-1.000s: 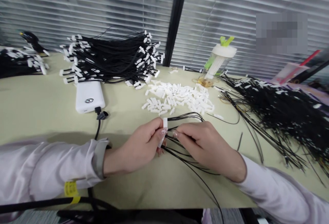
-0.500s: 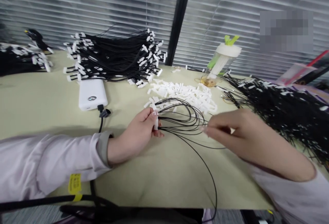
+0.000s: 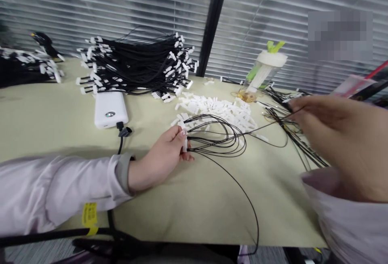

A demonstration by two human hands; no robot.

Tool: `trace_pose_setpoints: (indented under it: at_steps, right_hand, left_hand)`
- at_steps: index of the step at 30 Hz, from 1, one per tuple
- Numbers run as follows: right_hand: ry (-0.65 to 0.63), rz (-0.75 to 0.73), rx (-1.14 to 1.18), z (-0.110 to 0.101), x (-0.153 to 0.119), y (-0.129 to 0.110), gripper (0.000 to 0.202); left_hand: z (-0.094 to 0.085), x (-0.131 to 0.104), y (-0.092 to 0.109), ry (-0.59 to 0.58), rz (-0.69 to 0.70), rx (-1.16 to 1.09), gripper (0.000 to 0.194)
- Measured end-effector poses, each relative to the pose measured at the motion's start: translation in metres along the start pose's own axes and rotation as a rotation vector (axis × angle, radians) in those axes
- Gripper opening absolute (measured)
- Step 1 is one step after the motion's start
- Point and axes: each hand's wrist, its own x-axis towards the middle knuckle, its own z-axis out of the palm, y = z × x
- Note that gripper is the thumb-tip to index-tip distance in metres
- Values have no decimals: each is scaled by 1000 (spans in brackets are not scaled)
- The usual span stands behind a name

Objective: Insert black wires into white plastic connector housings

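Note:
My left hand (image 3: 163, 153) pinches a white plastic connector (image 3: 184, 144) between thumb and fingers, just above the table. Thin black wires (image 3: 224, 151) run out of the connector in loops to the right, and one long wire curves down past the front table edge. My right hand (image 3: 339, 134) is raised at the right, its thumb and finger closed on a thin black wire (image 3: 266, 126) that stretches back toward the loops. A heap of loose white connectors (image 3: 218, 110) lies right behind the loops.
A big stack of black cables with white ends (image 3: 136, 68) lies at the back, another bundle (image 3: 24, 70) at far left. A white power bank (image 3: 110, 110) has a cable plugged in. A lidded clear cup (image 3: 262, 74) stands behind the heap. More black wires (image 3: 291, 130) lie at right.
My right hand has moved right and up from beside the loops, drawing a wire out with it. My left hand still holds the connector in nearly the same place.

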Motion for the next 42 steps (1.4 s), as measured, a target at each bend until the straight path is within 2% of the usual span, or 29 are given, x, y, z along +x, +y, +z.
trace_pose_setpoints:
  at_steps: [2,4,5,6,7,9,11,12,14,18,22,31,39,42]
  right_hand:
    - [194,76,345,0,0,-2,27]
    - [342,86,710,3,-4,-8,20]
    - [370,68,841,4,-7,-13,20]
    - [334,38,925,6,-10,-17,23]
    - [235,-1,967,8,-14,-22,30]
    - [-75,-86,923,14,-22,-30,39]
    - [-336,-178,760,21,-29,-36,24]
    - [-404,-227,676,26,-32,-39,13]
    - [-465,-324,562,35,-35,-42,7]
    - [-451,-443,503,46,-37,-43,8]
    - [-474,-511,475,45,-36,-41,10]
    - [-503,-556,408,44,-35,-40,14]
    - [-465,-572,383,45,-37,-41,16]
    - [-404,-620,369,47,-39,-40,17]
  left_hand:
    - [-1,0,-1,-19,16,40,17]
    - [-2,-1,-2,-52,34,98,18]
    - [-2,-2,-2,-73,47,132,18]
    - [-3,-3,-2,-96,62,166,19]
    - [-3,-4,-2,-120,76,200,19]
    - [-3,-6,-1,-165,103,269,21]
    - [-2,-8,0,-194,122,323,23]
    - [-2,-8,1,-203,126,339,23]
    - [-1,-9,2,-217,123,343,23]
    - [-2,-8,1,-266,100,301,23]
    - [-4,-7,-1,-296,87,279,23]
    - [-4,-8,0,-293,65,260,22]
    - [-2,-10,2,-297,62,285,22]
    - [-2,-11,2,-306,72,325,23]
